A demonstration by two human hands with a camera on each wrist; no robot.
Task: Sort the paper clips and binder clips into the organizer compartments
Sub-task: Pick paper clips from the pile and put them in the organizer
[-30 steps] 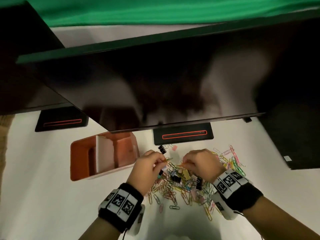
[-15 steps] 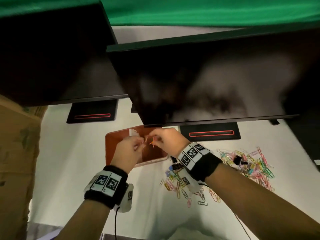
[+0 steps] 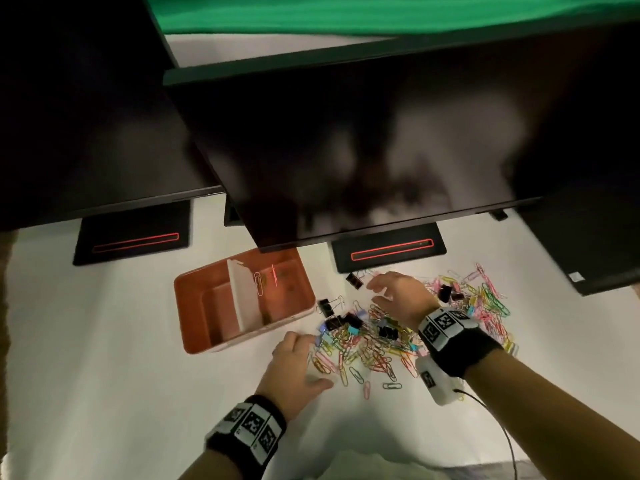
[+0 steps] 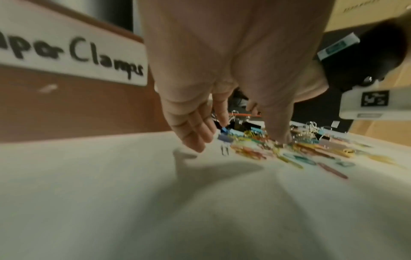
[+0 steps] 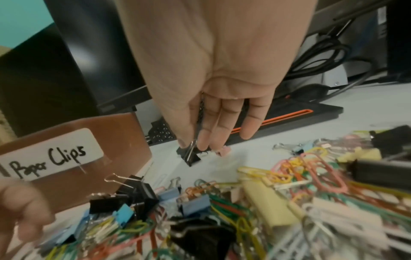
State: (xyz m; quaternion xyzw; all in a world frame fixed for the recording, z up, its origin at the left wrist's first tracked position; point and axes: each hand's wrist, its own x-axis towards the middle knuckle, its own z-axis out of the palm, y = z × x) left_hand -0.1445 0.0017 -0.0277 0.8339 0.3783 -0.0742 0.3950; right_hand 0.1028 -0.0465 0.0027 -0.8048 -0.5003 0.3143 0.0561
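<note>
Right hand [image 5: 213,98], fingers straight and together, reaches a black binder clip [image 5: 190,156]; left hand [image 3: 294,365] spread at the pile [image 3: 398,341]. Risk: tangled clips riding into the organizer's [image 3: 194,327] wrong compartment.

1. The monitor [image 3: 363,140] hangs low over the organizer's [image 3: 194,317] far edge, so it's tight coming in from behind.
2. The organizer's near side opens onto bare table [image 3: 104,341].
3. The clip pile [image 3: 374,344] spreads just right of it, black binder clips [image 3: 325,306] nearly touching its wall.
</note>
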